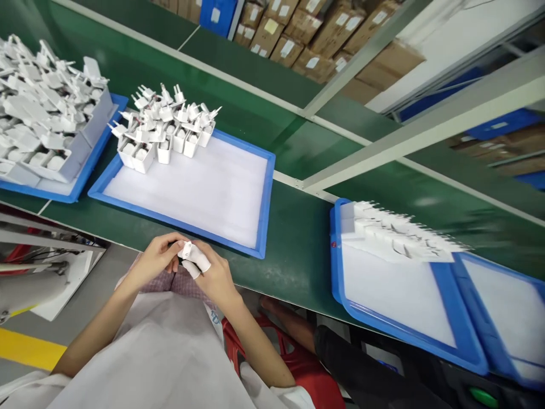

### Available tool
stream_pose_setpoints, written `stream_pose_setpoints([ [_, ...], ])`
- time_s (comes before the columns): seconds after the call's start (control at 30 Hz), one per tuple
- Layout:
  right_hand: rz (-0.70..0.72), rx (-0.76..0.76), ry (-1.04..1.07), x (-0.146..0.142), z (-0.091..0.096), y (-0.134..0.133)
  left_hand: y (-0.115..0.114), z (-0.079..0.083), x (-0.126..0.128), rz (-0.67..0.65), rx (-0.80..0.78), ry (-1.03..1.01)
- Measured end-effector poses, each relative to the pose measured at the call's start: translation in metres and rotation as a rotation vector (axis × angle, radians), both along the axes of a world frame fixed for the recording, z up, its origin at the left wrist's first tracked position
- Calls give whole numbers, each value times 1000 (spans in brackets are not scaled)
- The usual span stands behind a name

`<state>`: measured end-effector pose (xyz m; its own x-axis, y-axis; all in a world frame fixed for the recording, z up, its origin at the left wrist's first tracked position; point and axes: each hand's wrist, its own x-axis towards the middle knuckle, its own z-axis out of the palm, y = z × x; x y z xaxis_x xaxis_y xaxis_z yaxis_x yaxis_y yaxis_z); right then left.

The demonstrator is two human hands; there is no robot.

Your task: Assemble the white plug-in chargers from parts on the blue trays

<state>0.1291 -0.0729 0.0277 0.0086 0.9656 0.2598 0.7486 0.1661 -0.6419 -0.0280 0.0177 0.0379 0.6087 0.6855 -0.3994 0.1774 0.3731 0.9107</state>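
A green belt (293, 238) carries a blue tray (259, 193) with white plug adapters (164, 128) heaped at its far corner. At the belt's near edge, the left hand (155, 258) and right hand (217, 278) are together, both clamped on one white adapter (195, 257).

Cardboard cartons (309, 40) past the green belt (298, 250), red seat (313, 386) (partly hidden), yellow floor stripe (25, 347)

The white plug adapters (164, 122) look like smooth plastic, the trays (266, 204) have glossy blue plastic rims around matt white liners (191, 193), the green table (293, 250) looks matt, and the cartons (289, 48) are plain brown cardboard.
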Motion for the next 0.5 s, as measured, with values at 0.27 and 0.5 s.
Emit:
stream_pose_setpoints([
  [0.27, 99, -15, -446, -4, -14, 10, -2, -21, -3, 88, 142, 138],
  [0.5, -61, 270, -83, 39, -2, 3, -3, -10, 6, 160, 61, 103],
])
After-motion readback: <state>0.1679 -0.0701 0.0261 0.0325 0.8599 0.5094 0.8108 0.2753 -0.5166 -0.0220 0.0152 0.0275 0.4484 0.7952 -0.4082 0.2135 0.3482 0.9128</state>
